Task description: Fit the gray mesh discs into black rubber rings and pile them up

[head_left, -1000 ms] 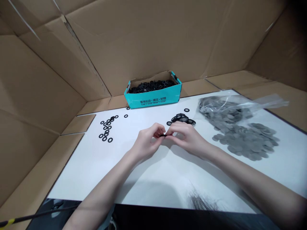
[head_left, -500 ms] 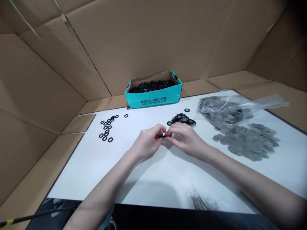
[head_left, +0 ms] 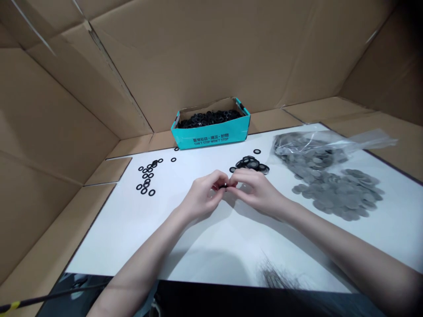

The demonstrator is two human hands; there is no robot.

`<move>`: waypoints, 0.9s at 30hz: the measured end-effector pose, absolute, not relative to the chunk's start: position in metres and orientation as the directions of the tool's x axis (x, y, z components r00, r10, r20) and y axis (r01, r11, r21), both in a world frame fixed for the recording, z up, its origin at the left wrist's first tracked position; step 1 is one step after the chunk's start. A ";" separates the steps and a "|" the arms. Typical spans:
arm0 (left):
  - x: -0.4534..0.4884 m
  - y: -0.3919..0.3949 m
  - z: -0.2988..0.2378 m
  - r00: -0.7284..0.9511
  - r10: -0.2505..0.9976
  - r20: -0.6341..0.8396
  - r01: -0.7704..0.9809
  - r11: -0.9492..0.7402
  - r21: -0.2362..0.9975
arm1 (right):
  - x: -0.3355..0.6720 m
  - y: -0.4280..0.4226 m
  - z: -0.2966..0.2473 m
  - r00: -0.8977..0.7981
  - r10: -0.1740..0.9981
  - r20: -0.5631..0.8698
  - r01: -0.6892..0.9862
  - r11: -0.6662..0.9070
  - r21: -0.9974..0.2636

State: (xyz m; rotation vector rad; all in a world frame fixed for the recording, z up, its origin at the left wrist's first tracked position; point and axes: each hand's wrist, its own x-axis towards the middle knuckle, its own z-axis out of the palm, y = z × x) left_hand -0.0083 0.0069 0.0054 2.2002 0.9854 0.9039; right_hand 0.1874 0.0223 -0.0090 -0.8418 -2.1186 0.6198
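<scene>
Over the middle of the white table, my left hand (head_left: 205,193) and my right hand (head_left: 253,189) meet at the fingertips. Pinched between them is a small black ring (head_left: 224,186), mostly covered by the fingers. Whether a grey disc sits in it I cannot tell. Just behind my right hand lies a pile of black rings with grey centres (head_left: 251,164), partly hidden by that hand. Loose black rings (head_left: 146,181) are scattered to the left of my left hand. On the right spreads a heap of thin grey mesh-like discs (head_left: 346,196).
A turquoise box (head_left: 211,135) full of black rings stands at the back. A clear plastic bag (head_left: 310,149) of grey discs lies at the right, its mouth toward the heap. Cardboard walls (head_left: 211,53) enclose the white table (head_left: 109,237) at the back and sides.
My fingertips have shifted slightly around the black ring, both hands still pinching it in the same place. Everything on the table stays where it was.
</scene>
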 end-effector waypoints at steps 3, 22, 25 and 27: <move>-0.009 0.007 0.009 0.506 0.743 0.438 0.365 -0.645 0.672 | 0.187 0.021 -0.003 -0.419 0.836 0.355 0.299 0.496 -0.815; -0.007 0.006 0.008 0.407 0.604 0.685 0.319 -0.797 0.513 | 0.185 0.019 0.004 -0.502 0.862 -0.069 0.024 -0.066 -0.998; -0.007 0.006 0.006 0.409 0.584 0.702 0.310 -0.812 0.495 | 0.185 0.018 0.005 -0.537 0.833 -0.133 -0.001 -0.159 -0.987; -0.007 0.006 0.005 0.415 0.572 0.708 0.308 -0.820 0.482 | 0.185 0.018 0.005 -0.552 0.817 -0.166 -0.009 -0.205 -0.979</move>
